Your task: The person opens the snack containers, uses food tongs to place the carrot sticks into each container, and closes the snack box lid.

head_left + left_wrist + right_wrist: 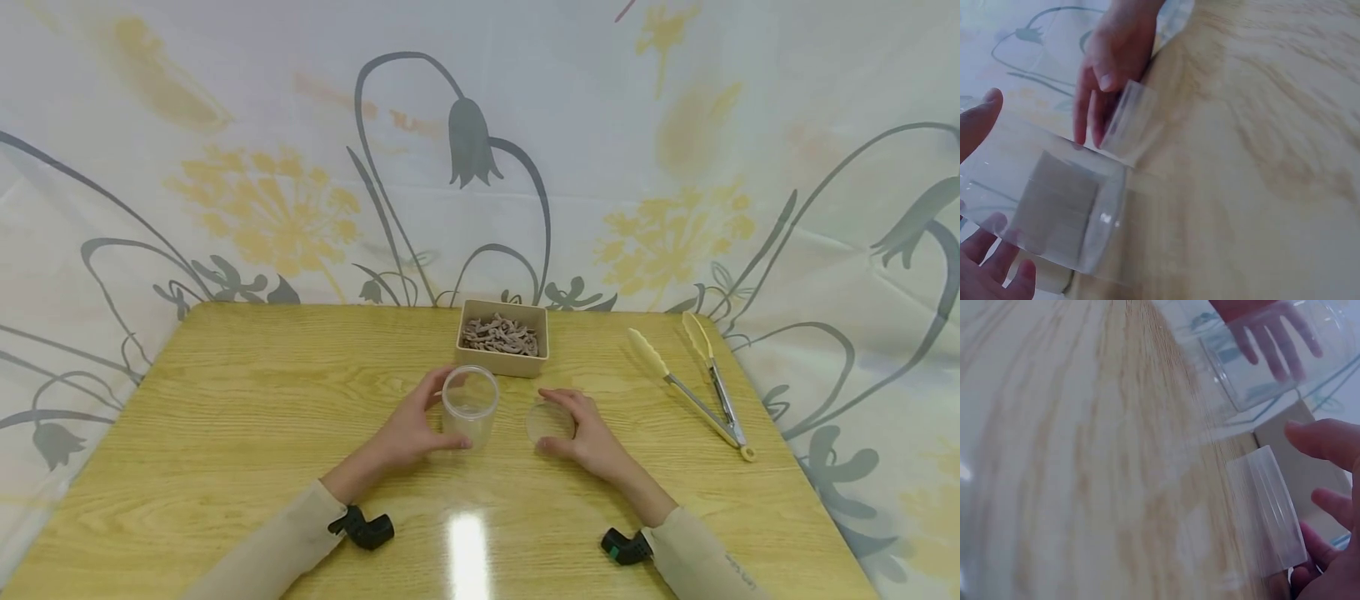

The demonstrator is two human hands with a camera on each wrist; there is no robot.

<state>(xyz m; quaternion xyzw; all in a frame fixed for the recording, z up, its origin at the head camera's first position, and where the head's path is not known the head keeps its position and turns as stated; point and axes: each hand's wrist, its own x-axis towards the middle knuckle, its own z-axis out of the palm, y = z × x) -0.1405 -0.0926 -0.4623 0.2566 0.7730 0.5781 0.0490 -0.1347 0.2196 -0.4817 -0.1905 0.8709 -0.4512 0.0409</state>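
A clear round jar (469,410) without a lid stands upright on the wooden table, in front of the box. My left hand (416,429) holds it from the left, thumb on the near side and fingers round the far side. Through its wall those fingers (1279,347) show in the right wrist view. To the jar's right, a clear round lid (551,422) lies flat on the table. Over it my right hand (592,433) spreads thumb and fingers at its edges; a gap shows between one fingertip and the lid (1269,512) in the right wrist view.
Just behind the jar is a beige rectangular box (502,364) full of greyish-brown dried strips (501,335). Tongs (712,404) with cream tips lie spread at the right side of the table (300,358). A patterned cloth (300,100) hangs beyond the table's far edge.
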